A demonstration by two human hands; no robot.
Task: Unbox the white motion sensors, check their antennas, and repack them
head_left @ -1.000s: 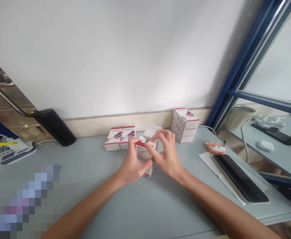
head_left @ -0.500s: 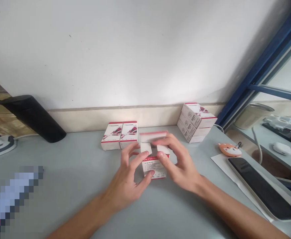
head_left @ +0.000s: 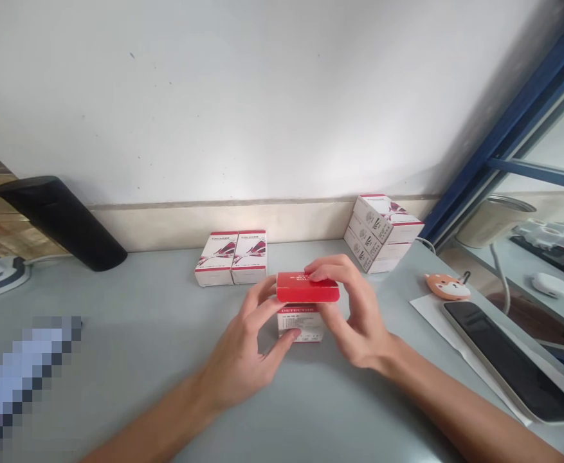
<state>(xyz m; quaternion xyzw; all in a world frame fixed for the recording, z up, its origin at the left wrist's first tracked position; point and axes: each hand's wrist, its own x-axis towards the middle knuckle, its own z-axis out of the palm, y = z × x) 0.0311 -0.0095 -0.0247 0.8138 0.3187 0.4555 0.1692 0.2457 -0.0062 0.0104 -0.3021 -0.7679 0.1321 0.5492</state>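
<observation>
A small white and red carton [head_left: 305, 326] marked "DETECTOR" stands on the grey table between my hands. Its red top flap [head_left: 307, 288] is folded toward me over the opening, with the front edge still raised a little above the box. My left hand [head_left: 257, 334] grips the carton's left side, thumb on the printed front and fingers along the side and upper edge. On the right, my right hand [head_left: 352, 312] holds the flap, fingers on top of it and thumb under its front edge. The carton's inside is hidden.
Two similar cartons [head_left: 233, 257] lie side by side near the wall. More cartons are stacked [head_left: 382, 235] at the back right. A phone [head_left: 508, 360], paper and an orange animal-face pouch [head_left: 448, 286] lie at right. A black cylinder [head_left: 64, 222] leans at left.
The top flap, upright half a second ago with white side flaps showing, has come down toward me, red side up. My right fingers moved onto it; my left hand stays on the carton.
</observation>
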